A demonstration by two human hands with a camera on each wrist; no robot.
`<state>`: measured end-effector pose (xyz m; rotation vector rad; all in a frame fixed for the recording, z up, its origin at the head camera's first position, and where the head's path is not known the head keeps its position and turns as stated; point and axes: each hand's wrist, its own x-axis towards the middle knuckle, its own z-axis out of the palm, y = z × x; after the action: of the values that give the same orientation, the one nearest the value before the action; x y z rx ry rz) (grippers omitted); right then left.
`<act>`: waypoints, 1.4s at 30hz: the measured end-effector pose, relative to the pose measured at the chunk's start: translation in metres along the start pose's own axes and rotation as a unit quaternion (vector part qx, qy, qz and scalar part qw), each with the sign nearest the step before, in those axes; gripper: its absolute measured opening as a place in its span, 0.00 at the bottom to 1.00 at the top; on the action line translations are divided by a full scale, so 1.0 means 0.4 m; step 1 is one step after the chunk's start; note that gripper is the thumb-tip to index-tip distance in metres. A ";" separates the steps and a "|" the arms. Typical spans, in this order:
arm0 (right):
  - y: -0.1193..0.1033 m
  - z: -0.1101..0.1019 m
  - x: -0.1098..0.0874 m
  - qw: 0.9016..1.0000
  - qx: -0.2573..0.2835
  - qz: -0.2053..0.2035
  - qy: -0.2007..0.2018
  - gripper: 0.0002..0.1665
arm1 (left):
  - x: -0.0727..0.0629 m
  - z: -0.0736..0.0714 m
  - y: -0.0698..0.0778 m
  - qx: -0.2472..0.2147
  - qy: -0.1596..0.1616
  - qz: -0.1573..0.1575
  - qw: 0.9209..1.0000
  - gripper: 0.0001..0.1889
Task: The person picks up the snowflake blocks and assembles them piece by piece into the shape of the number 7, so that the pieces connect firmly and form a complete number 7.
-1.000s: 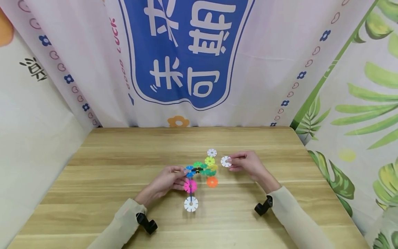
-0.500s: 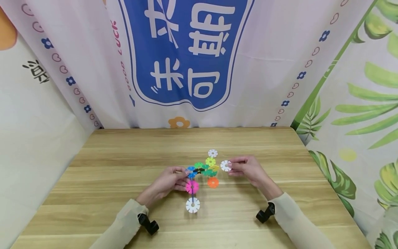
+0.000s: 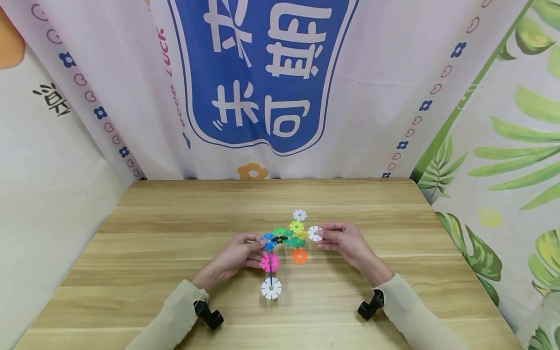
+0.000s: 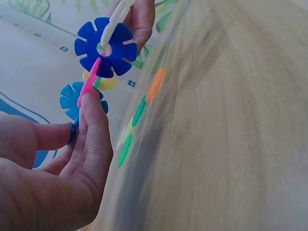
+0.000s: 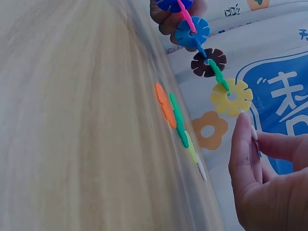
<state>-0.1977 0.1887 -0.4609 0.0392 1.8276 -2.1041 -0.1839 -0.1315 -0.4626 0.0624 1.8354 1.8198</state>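
Note:
My left hand [image 3: 236, 255] pinches a blue slotted snowflake disc [image 3: 269, 241], part of a chain of interlocking discs. From that disc run a pink disc [image 3: 270, 263], a dark blue disc [image 4: 105, 47] and a white disc [image 3: 271, 288] on the near side. On the other side follow a black disc [image 5: 208, 62], a green disc [image 5: 218, 74] and a yellow disc [image 5: 232, 97]. Between thumb and fingers, my right hand [image 3: 345, 241] pinches a loose-looking white disc [image 3: 314, 234] close beside the yellow one. Whether these two touch, I cannot tell.
Several discs lie on the wooden table [image 3: 197, 204] beneath and beyond the chain: orange [image 3: 300, 256], green [image 5: 178, 120], yellow-green [image 3: 296, 227] and white [image 3: 299, 215]. A printed curtain [image 3: 367, 121] hangs behind the table's far edge.
My right hand has brought its white disc slightly left and down, nearer the yellow end of the chain. My left hand and the chain have shifted slightly right.

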 end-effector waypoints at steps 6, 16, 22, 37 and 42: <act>0.016 0.001 0.001 0.999 0.031 0.011 -0.003 0.22 | 0.003 0.003 -0.003 -0.001 0.003 -0.001 1.000 0.09; 0.028 0.029 0.010 0.999 0.013 0.035 -0.001 0.09 | 0.003 0.002 -0.010 0.007 0.030 0.005 0.999 0.07; 0.037 0.033 0.011 0.999 0.036 0.034 -0.011 0.05 | 0.009 0.005 -0.013 0.009 0.037 0.008 0.999 0.08; 0.001 0.052 0.010 1.000 0.001 0.015 0.001 0.10 | 0.019 0.011 -0.023 -0.035 0.030 0.001 0.999 0.09; 0.020 0.049 0.009 1.000 0.010 0.010 -0.003 0.08 | 0.018 0.009 -0.005 -0.024 0.029 -0.003 0.999 0.09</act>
<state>-0.1948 0.1681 -0.4663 0.0573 1.7950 -2.1066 -0.1879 -0.1256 -0.4667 -0.0141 1.8295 1.8784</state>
